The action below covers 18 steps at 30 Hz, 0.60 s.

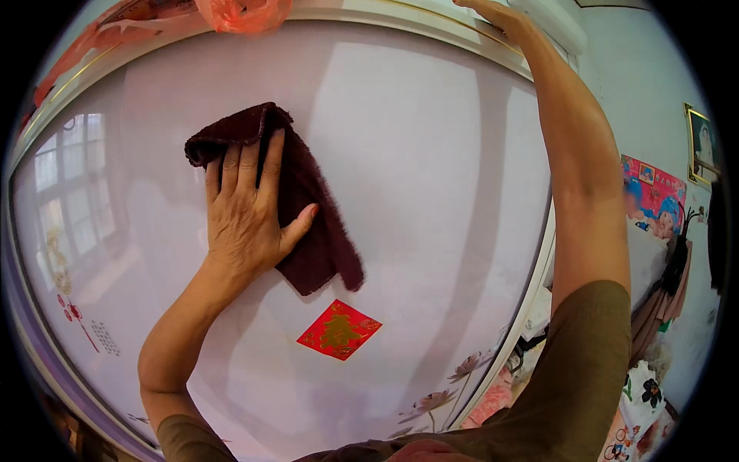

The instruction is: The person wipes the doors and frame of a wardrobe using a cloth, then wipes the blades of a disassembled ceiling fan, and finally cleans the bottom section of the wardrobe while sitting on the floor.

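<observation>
My left hand [245, 199] lies flat on a dark maroon cloth [312, 231], pressing it against a glossy white door panel [398, 173]. Its fingers are slightly spread, and their tips reach under the cloth's folded upper edge. Below the cloth, a red diamond-shaped paper decoration [339, 330] with a gold character is stuck to the panel. My right arm stretches up along the panel's right side. At the top picture edge, my right hand [493, 14] is by the white upper frame [439, 20]; it is partly cut off, so its grip is unclear.
Red plastic bags [245, 11] sit along the top frame. Printed flowers [430, 401] decorate the panel's lower right. On the right wall hang a pink poster [655, 193], a framed picture [700, 144] and clothes [664, 306]. A window reflects at the panel's left.
</observation>
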Tool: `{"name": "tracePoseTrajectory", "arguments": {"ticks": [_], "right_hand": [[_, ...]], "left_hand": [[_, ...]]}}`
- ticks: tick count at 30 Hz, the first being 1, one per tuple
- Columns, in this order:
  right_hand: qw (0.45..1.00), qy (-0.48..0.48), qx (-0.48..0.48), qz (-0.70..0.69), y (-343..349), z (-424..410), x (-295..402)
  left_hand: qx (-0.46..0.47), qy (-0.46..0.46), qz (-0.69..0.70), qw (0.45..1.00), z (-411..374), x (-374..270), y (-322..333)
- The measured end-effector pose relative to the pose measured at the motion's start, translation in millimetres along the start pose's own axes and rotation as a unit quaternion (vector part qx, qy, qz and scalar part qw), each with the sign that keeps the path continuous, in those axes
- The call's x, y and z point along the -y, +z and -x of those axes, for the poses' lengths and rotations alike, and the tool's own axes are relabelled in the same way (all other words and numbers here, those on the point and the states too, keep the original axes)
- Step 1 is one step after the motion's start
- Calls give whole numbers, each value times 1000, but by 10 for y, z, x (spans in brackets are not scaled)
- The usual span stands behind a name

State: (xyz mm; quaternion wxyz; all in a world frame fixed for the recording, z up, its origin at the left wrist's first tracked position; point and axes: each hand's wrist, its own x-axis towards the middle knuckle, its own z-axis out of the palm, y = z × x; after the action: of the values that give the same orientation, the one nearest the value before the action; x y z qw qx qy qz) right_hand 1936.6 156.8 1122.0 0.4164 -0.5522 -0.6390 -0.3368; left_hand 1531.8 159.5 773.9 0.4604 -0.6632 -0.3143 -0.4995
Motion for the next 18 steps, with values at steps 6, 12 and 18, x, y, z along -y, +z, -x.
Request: {"name": "tracePoseTrajectory", "arguments": {"ticks": [6,12,18], "right_hand": [[996,-49,44,61,-5,82,256],[979,148,104,-98,-85,292,789],[979,135,105,-108,-87,413,950]], "left_hand": [[-10,2,-13,1000,-6,6,20],[-9,6,-10,1000,11,12,25],[-5,12,-2,1000,20,29,10]]}}
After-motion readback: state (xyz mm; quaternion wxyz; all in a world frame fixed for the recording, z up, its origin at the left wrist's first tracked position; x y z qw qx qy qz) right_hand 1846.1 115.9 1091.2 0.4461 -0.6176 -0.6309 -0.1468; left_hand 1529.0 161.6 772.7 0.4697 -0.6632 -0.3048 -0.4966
